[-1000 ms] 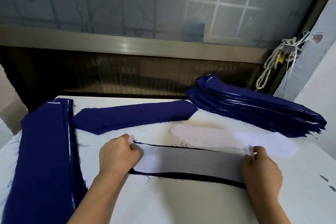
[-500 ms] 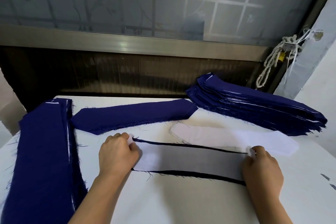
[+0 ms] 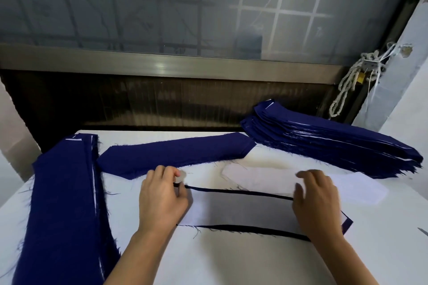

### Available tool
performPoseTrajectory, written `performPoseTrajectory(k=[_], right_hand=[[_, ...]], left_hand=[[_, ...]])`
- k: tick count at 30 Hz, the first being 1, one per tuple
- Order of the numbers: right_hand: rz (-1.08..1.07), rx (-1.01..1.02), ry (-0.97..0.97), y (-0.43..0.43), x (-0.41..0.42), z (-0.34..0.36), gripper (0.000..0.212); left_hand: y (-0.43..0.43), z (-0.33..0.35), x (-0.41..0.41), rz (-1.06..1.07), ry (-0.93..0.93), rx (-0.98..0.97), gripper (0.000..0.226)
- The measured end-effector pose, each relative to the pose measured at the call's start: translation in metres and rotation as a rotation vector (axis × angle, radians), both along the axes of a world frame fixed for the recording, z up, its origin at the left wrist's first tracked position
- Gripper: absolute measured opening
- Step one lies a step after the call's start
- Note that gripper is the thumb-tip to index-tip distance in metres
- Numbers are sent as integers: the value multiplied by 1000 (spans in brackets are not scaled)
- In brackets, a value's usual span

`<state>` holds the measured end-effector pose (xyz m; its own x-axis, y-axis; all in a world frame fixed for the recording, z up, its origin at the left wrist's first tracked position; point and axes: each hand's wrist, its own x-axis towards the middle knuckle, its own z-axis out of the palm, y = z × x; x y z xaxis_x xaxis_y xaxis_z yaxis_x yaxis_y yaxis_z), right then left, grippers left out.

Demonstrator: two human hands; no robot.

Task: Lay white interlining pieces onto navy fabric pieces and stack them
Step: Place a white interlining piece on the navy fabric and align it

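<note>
A white interlining piece (image 3: 243, 210) lies on a navy fabric piece (image 3: 245, 229) in front of me, with navy edges showing along its top and bottom. My left hand (image 3: 162, 201) pinches the left tip of the interlining between thumb and fingers. My right hand (image 3: 317, 203) is over the right end with fingers spread and blurred; nothing is gripped in it. More white interlining pieces (image 3: 261, 178) lie just behind. A single navy piece (image 3: 178, 155) lies further back.
A tall stack of navy pieces (image 3: 335, 143) sits at the back right. Another navy stack (image 3: 64, 206) runs along the left side of the white table (image 3: 231, 261). A window frame and a hanging rope (image 3: 347, 85) are behind.
My right hand has released the right end and shifted up with its fingers spread. My left hand has moved slightly up, still pinching the left tip.
</note>
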<state>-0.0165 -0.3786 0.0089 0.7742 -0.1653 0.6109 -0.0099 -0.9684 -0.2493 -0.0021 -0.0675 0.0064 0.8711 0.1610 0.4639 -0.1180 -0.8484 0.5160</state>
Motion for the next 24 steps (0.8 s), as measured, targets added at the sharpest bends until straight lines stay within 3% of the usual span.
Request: performPoseTrajectory(k=[4,8,17,24], right_hand=[[276,160,143,32,34,6,17],[359,116,297,55,65,1,14],[157,-156,416,80,71,-4,14],[83,-283,477,92,71,-5,27]], left_hand=[[-2,-10,-2,-176,89,-44,12],[-1,-16,1,-202,100,39,23],[-2,-21,7,-155,110,99,22],[-3,-23,7,-147,126,104,21]])
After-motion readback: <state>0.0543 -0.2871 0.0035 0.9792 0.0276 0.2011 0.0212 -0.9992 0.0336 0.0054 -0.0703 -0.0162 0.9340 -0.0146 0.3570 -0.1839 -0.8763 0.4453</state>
